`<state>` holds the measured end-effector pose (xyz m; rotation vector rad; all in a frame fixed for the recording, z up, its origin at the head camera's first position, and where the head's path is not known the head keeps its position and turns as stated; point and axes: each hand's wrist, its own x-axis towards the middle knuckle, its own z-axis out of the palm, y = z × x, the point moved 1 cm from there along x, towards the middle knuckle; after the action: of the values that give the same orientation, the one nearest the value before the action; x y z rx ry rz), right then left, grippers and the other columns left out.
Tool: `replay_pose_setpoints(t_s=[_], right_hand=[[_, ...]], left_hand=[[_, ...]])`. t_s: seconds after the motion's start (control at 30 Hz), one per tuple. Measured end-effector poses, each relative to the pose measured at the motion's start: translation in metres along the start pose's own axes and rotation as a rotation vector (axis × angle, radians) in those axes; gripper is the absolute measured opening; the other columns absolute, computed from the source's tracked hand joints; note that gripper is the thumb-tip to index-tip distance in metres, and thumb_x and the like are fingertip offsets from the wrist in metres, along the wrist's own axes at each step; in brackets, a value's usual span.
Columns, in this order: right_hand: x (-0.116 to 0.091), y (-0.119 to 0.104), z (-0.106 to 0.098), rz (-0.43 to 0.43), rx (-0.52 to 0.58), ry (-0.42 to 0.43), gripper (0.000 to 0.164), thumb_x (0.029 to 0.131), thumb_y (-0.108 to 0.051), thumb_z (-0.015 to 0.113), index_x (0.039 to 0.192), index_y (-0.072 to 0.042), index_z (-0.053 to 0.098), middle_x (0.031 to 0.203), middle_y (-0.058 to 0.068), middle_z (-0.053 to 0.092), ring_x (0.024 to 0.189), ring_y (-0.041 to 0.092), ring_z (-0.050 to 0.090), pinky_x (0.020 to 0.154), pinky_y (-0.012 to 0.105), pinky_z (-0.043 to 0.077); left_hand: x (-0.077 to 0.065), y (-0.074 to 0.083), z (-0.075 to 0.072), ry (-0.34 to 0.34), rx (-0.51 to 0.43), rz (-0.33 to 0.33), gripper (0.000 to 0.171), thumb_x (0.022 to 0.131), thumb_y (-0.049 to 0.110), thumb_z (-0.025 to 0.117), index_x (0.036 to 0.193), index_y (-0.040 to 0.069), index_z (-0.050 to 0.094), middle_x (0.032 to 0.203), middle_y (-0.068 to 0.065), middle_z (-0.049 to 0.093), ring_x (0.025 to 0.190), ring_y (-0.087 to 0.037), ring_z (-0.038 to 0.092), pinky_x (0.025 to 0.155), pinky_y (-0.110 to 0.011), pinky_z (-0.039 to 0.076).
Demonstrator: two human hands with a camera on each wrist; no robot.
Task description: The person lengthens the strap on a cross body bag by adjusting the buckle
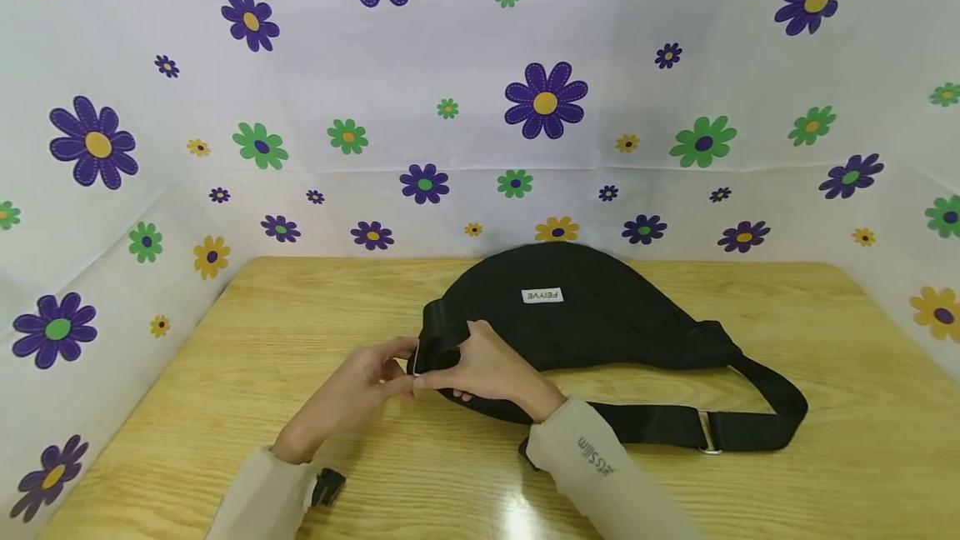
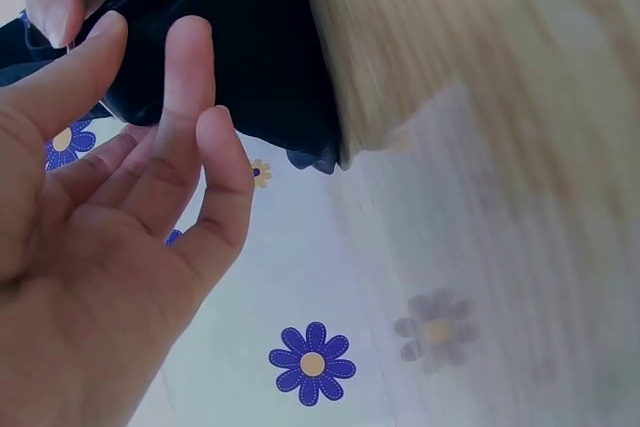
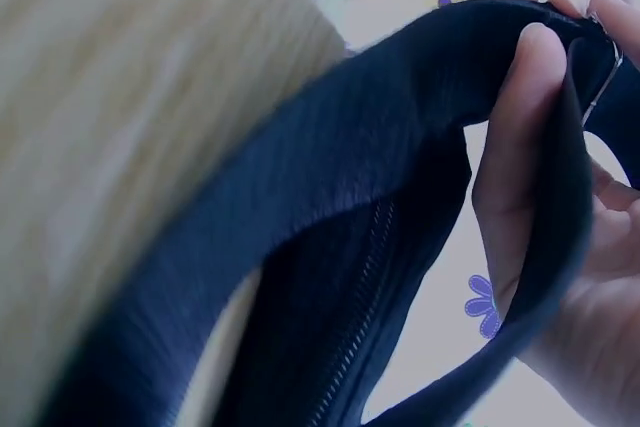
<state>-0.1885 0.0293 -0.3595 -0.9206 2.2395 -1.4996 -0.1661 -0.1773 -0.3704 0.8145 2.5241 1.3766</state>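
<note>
A black waist bag (image 1: 585,319) with a small white label (image 1: 542,296) lies on the table. At its left end is a thin metal ring (image 1: 417,358), which my left hand (image 1: 358,386) pinches between thumb and fingers. A black webbing strap (image 1: 444,325) loops up there, and my right hand (image 1: 487,363) grips it close to the ring. In the right wrist view the strap (image 3: 340,137) curves round the right thumb, with the bag's zipper (image 3: 355,347) below. The bag's end partly hides the left fingertips in the left wrist view.
The rest of the strap (image 1: 765,432) runs from the bag's right end back under the right forearm, through a metal slider (image 1: 708,432). A black plastic buckle (image 1: 327,487) lies beside the left sleeve. A flowered cloth (image 1: 480,48) hangs behind the wooden table (image 1: 247,407).
</note>
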Motion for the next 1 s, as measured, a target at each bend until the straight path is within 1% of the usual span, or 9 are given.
replay_pose_setpoints(t_s=[0.1,0.2,0.47,0.57,0.63,0.7,0.77,0.83,1.0], right_hand=[[-0.001,0.000,-0.003,-0.003,-0.031,-0.004,0.026,0.090,-0.018,0.081,0.107,-0.003,0.068,0.061,0.001,0.058,0.047,0.017,0.058,0.046,0.028,0.049],[-0.002,0.000,-0.005,-0.027,-0.052,-0.016,0.026,0.090,-0.018,0.081,0.109,-0.005,0.069,0.063,-0.001,0.060,0.047,0.017,0.058,0.047,0.028,0.050],[-0.005,-0.001,-0.009,-0.057,-0.095,-0.036,0.027,0.089,-0.017,0.081,0.112,-0.006,0.070,0.066,-0.005,0.061,0.044,0.015,0.055,0.044,0.027,0.047],[-0.006,-0.002,-0.012,-0.079,-0.142,-0.014,0.026,0.088,-0.014,0.081,0.109,-0.005,0.071,0.078,-0.003,0.069,0.058,0.009,0.062,0.056,0.026,0.051],[-0.007,-0.001,-0.015,-0.091,-0.179,0.003,0.025,0.087,-0.013,0.080,0.108,-0.004,0.070,0.088,-0.001,0.074,0.074,0.008,0.068,0.069,0.026,0.054],[-0.008,0.000,-0.018,-0.094,-0.209,0.017,0.028,0.087,-0.014,0.081,0.109,-0.004,0.068,0.099,0.002,0.075,0.091,0.009,0.070,0.083,0.029,0.052],[-0.010,0.001,-0.022,-0.082,-0.220,0.020,0.029,0.087,-0.015,0.080,0.111,-0.005,0.067,0.103,0.003,0.076,0.098,0.012,0.070,0.088,0.032,0.051],[-0.012,0.002,-0.027,-0.076,-0.228,0.022,0.031,0.087,-0.015,0.080,0.112,-0.005,0.065,0.102,0.003,0.076,0.098,0.012,0.070,0.088,0.033,0.050],[-0.019,0.004,-0.036,-0.060,-0.253,0.036,0.035,0.086,-0.017,0.081,0.114,-0.003,0.065,0.096,0.001,0.076,0.089,0.008,0.068,0.082,0.033,0.048]], left_hand=[[0.001,0.000,0.001,-0.008,0.010,0.009,0.038,0.098,-0.004,0.062,0.135,-0.010,0.054,0.116,-0.020,0.065,0.075,-0.022,0.069,0.063,-0.024,0.045],[0.001,0.000,0.001,-0.016,0.009,-0.004,0.038,0.099,-0.003,0.062,0.136,-0.009,0.054,0.120,-0.024,0.063,0.073,-0.021,0.069,0.060,-0.024,0.044],[0.000,-0.004,0.002,-0.045,-0.015,-0.002,0.036,0.099,-0.002,0.062,0.134,-0.010,0.054,0.125,-0.028,0.061,0.072,-0.019,0.071,0.062,-0.025,0.049],[0.000,-0.005,0.002,-0.041,-0.022,-0.003,0.036,0.099,-0.001,0.063,0.133,-0.009,0.054,0.124,-0.027,0.061,0.071,-0.019,0.071,0.061,-0.027,0.050],[0.000,-0.005,0.001,-0.036,-0.031,-0.013,0.036,0.100,0.000,0.062,0.134,-0.009,0.054,0.124,-0.026,0.061,0.071,-0.019,0.071,0.060,-0.027,0.050],[-0.001,-0.005,0.000,-0.029,-0.033,-0.028,0.038,0.100,0.001,0.062,0.136,-0.009,0.053,0.126,-0.027,0.060,0.071,-0.019,0.071,0.058,-0.026,0.048],[-0.002,-0.006,-0.001,-0.024,-0.031,-0.043,0.040,0.101,0.003,0.062,0.137,-0.009,0.051,0.128,-0.027,0.059,0.071,-0.019,0.071,0.057,-0.025,0.045],[-0.002,-0.007,-0.002,-0.020,-0.025,-0.051,0.041,0.101,0.003,0.062,0.138,-0.009,0.051,0.129,-0.027,0.058,0.071,-0.019,0.070,0.057,-0.025,0.043],[-0.002,-0.008,-0.003,-0.013,-0.010,-0.050,0.040,0.099,0.001,0.063,0.136,-0.009,0.052,0.125,-0.026,0.061,0.070,-0.020,0.071,0.058,-0.024,0.043]])
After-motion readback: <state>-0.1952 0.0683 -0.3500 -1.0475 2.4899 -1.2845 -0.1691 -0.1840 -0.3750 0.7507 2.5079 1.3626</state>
